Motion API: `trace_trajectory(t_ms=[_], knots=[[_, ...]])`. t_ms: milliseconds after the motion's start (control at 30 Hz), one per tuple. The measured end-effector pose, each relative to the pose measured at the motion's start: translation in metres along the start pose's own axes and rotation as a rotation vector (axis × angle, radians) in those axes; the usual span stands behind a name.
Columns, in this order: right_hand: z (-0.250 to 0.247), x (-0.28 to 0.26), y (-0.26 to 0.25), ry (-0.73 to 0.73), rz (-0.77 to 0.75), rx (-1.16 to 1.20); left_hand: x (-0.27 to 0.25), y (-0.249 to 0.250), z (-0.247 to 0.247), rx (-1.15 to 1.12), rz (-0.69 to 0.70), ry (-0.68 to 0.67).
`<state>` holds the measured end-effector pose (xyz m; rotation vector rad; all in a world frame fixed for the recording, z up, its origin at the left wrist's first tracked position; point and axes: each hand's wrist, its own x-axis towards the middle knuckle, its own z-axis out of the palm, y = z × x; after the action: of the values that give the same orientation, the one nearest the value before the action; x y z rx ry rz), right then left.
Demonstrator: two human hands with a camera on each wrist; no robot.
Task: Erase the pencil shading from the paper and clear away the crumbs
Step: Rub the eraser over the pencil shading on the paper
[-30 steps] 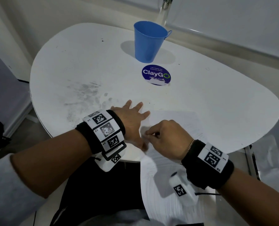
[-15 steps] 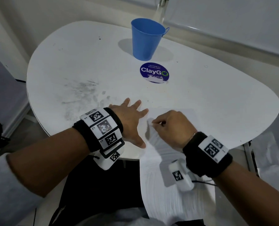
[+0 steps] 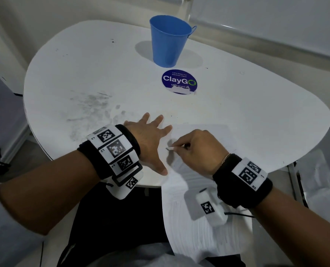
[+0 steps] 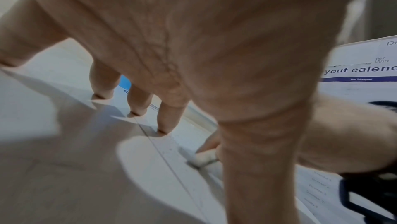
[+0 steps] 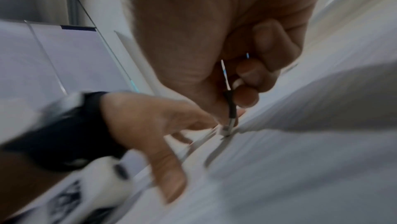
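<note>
The white sheet of paper (image 3: 202, 189) lies on the near edge of the white rounded table (image 3: 237, 112), its lower part hanging off the edge toward the person's lap; faint grey pencil lines cover the overhanging part, and printed text shows on the sheet in the left wrist view. A small white eraser (image 3: 170, 148) touches the paper near its left edge, its dark-smudged end pointing left. The right hand (image 3: 196, 149) pinches the eraser between thumb and curled fingers, and the right wrist view shows the eraser's tip (image 5: 224, 130) pressed onto the sheet, though that view is blurred. The left hand (image 3: 150, 139) lies flat just beside it, fingers straight and spread, the thumb resting at the sheet's left edge and the fingertips (image 4: 164, 125) pressing down on the table and paper. Both wrists wear black bands with white marker tags. Left of the hands the tabletop carries grey smudges (image 3: 90, 106). Farther back sits a round blue sticker reading ClayGo (image 3: 179, 81), and behind it stands a blue metal bucket (image 3: 169, 40), upright.
</note>
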<state>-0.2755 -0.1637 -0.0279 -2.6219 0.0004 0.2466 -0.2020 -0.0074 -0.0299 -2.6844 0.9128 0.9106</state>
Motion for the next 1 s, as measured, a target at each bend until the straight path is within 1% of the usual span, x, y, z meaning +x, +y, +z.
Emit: trace_trajectory(t_ms=[33, 133, 167, 200, 267, 300, 333, 433, 467, 533, 567, 600, 633, 700, 733, 767, 867, 900, 933, 1000], knots=[[0.001, -0.001, 0.001, 0.002, -0.005, 0.002, 0.000, 0.000, 0.000, 0.001, 0.000, -0.002], [0.003, -0.017, -0.014, -0.150, -0.115, -0.006, 0.001, 0.000, 0.001, -0.007, 0.005, 0.005], [0.001, -0.018, -0.015, -0.165, -0.116, -0.008, 0.000, -0.001, 0.001, -0.008, 0.004, 0.005], [-0.001, -0.013, -0.011, -0.141, -0.084, -0.007, 0.001, -0.001, 0.001, -0.008, 0.002, 0.005], [-0.005, -0.001, 0.000, -0.031, -0.003, 0.009, 0.001, -0.001, 0.001, -0.009, -0.003, 0.004], [-0.004, 0.001, 0.002, 0.000, 0.009, 0.005, 0.001, 0.000, 0.001, -0.009, -0.003, 0.004], [-0.002, -0.002, 0.000, -0.014, -0.007, -0.003, 0.001, 0.000, 0.001, -0.009, -0.001, 0.007], [0.001, -0.019, -0.016, -0.169, -0.090, -0.012, 0.000, -0.001, 0.001, -0.016, 0.004, 0.011], [-0.001, -0.017, -0.014, -0.168, -0.075, -0.014, 0.000, -0.001, 0.001, -0.017, 0.002, 0.011], [-0.008, -0.005, -0.004, -0.059, 0.012, -0.012, 0.000, 0.000, 0.000, -0.020, -0.003, 0.003], [-0.010, -0.001, 0.000, -0.007, 0.040, -0.015, -0.001, 0.000, 0.000, -0.023, -0.005, -0.002], [-0.010, -0.001, 0.001, 0.010, 0.038, -0.020, -0.001, 0.001, 0.000, -0.025, -0.005, -0.004], [-0.007, -0.004, -0.002, -0.018, 0.012, -0.025, -0.001, 0.000, 0.000, -0.026, -0.002, -0.004], [0.000, -0.018, -0.014, -0.137, -0.073, -0.033, -0.001, 0.000, 0.000, -0.035, 0.007, -0.004], [0.001, -0.023, -0.016, -0.175, -0.087, -0.030, 0.000, 0.001, 0.001, -0.039, 0.012, -0.003], [0.000, -0.020, -0.015, -0.168, -0.071, -0.033, 0.000, 0.000, 0.001, -0.039, 0.015, 0.000], [-0.008, -0.002, -0.001, -0.017, 0.023, -0.030, 0.000, -0.002, 0.002, -0.048, 0.017, 0.002], [-0.007, -0.001, 0.000, -0.004, 0.025, -0.028, 0.000, -0.002, 0.002, -0.053, 0.018, 0.003], [-0.005, -0.004, -0.002, -0.026, -0.002, -0.033, 0.000, -0.002, 0.002, -0.058, 0.020, 0.005], [0.001, -0.015, -0.013, -0.128, -0.080, -0.049, 0.000, -0.002, 0.001, -0.062, 0.022, 0.005]])
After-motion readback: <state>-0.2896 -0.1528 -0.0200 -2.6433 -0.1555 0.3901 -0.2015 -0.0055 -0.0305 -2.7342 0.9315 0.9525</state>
